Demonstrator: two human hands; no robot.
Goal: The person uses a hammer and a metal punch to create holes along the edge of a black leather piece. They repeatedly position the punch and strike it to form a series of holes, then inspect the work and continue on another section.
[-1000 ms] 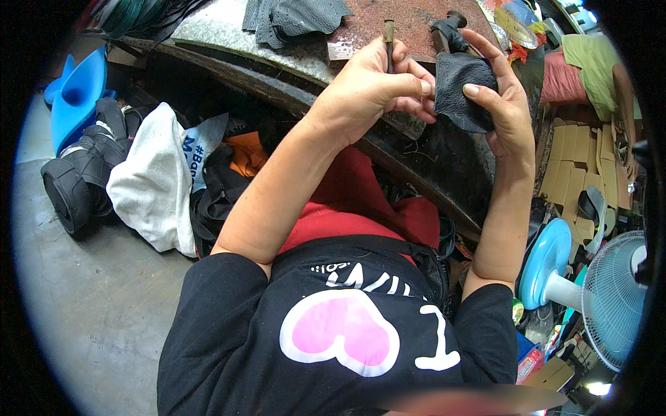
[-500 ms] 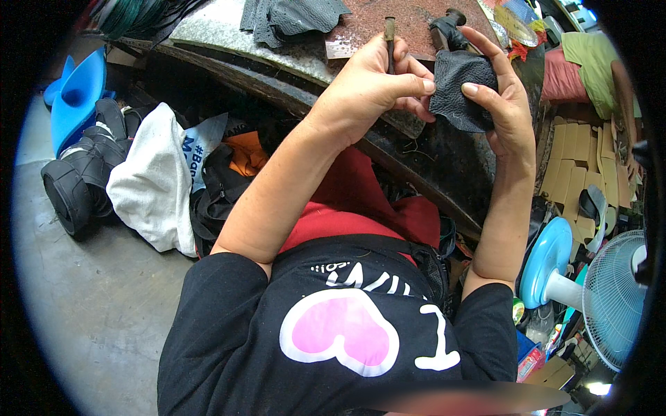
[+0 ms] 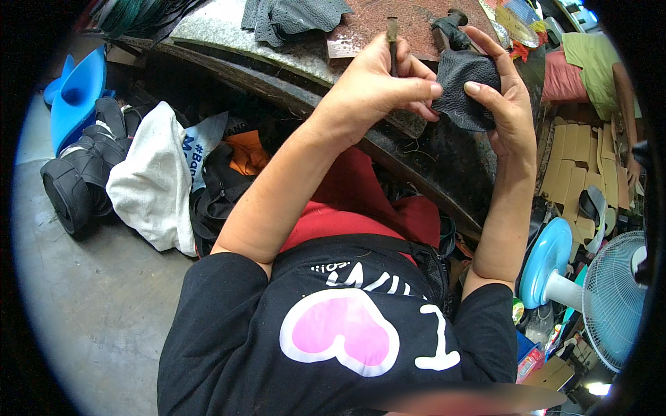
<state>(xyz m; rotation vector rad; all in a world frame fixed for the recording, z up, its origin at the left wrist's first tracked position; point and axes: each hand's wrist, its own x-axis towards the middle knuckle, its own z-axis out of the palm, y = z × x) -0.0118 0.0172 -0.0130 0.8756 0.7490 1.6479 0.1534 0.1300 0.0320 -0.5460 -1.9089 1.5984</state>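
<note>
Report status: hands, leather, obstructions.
Left hand holds thin tool. Right hand grips black leather piece. Leather stack off left, clear of both hands.

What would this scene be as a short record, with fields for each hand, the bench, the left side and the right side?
Left hand: holds a slim rod-like tool, thumb at the edge of a black leather piece
Right hand: grips that same leather piece, thumb on top
Bench: stacked black leather pieces, reddish-brown slab
Left side: pale cloth
Right side: blue-and-white fan, flattened cardboard, another person in green
</note>
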